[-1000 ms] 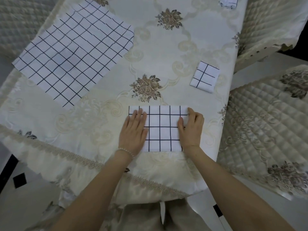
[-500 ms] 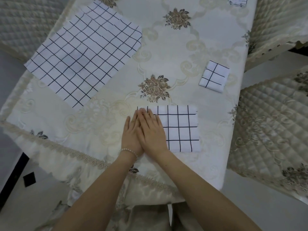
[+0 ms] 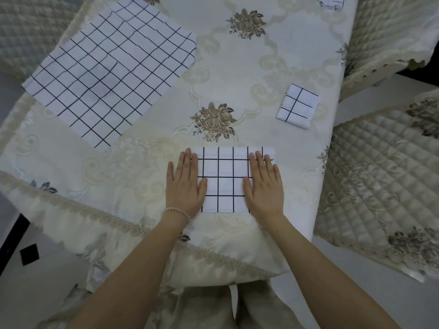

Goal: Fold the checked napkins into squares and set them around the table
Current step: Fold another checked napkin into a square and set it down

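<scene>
The half-folded napkin [image 3: 225, 179] is lying flat near the front edge of the table [image 3: 273, 55], directly before the person. The left hand [image 3: 184, 186] and right hand [image 3: 264, 186] are pressing its two ends with straight fingers, grasping nothing. The cloth is probably light, soft and limp, so it is best taken by pinching two corners of one short end. A finished folded square [image 3: 297, 105] is resting to the right, another folded napkin [image 3: 331, 2] is lying at the far edge, and an unfolded napkin [image 3: 114, 74] is spreading across the left. The embroidered tablecloth [image 3: 142, 176] looks smooth, possibly slippery. Quilted chairs [image 3: 380, 186] are standing alongside.
</scene>
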Motion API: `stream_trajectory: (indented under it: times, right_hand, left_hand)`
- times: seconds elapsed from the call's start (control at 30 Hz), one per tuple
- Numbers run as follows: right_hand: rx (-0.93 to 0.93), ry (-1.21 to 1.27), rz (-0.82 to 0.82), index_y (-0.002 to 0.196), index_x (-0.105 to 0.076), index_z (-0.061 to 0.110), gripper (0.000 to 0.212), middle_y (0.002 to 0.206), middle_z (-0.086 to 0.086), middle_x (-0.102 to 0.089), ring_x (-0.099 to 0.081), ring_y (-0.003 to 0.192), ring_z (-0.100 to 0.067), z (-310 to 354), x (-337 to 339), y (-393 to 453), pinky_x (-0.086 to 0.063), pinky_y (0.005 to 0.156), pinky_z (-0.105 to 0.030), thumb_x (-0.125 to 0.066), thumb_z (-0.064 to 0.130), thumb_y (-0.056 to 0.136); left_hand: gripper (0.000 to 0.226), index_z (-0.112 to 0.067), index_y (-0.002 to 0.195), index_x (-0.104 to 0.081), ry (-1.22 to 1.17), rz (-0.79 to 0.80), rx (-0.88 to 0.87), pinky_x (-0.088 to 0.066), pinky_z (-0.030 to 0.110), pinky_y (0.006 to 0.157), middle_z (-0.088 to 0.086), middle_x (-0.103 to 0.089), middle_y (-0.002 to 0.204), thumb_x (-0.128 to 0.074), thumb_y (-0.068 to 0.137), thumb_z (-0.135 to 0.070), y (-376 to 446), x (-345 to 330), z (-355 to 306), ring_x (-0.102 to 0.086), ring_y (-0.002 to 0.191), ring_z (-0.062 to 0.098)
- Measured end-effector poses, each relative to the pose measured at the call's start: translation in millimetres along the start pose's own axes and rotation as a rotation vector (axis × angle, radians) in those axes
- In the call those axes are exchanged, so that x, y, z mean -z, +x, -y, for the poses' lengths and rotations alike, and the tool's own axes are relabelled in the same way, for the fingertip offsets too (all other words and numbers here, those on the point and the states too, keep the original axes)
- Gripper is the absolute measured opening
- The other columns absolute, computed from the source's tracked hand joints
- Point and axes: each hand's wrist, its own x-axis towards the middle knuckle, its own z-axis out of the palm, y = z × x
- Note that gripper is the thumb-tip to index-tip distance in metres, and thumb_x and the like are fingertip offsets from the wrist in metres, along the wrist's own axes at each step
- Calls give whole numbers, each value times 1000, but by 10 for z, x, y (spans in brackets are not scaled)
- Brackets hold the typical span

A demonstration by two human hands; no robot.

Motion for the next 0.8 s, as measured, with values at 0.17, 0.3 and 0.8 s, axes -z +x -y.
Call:
stream_trajectory:
  times: [0.17, 0.3, 0.8]
  right_hand:
    - [6, 1, 3, 153, -10, 21, 60, 160, 5, -8, 1, 147, -12, 18, 41, -12, 0, 120, -34, -21, 40, 98]
    - [15, 4, 12, 153, -8, 21, 61, 160, 4, -7, 2, 147, -12, 49, 66, -28, 4, 119, -33, -17, 41, 97]
    - [25, -27, 29, 153, -4, 19, 61, 161, 1, -5, 4, 147, -14, -8, 17, -14, 5, 119, -35, -15, 41, 97]
  left_hand:
    - [69, -6, 149, -15, -18, 48, 25, -5, 47, 118, 11, -11, 157, -15, 92, -46, 10, 54, -8, -8, 146, 22]
    - [63, -6, 148, -17, -182, 43, 139, -17, 40, 117, 16, -18, 155, -22, 94, -37, -70, 286, 29, -18, 143, 29]
    - [25, -3, 107, -53, -862, 43, 912, -38, 26, 68, 9, -60, 101, -59, 87, -17, -626, 466, -391, -52, 78, 19]
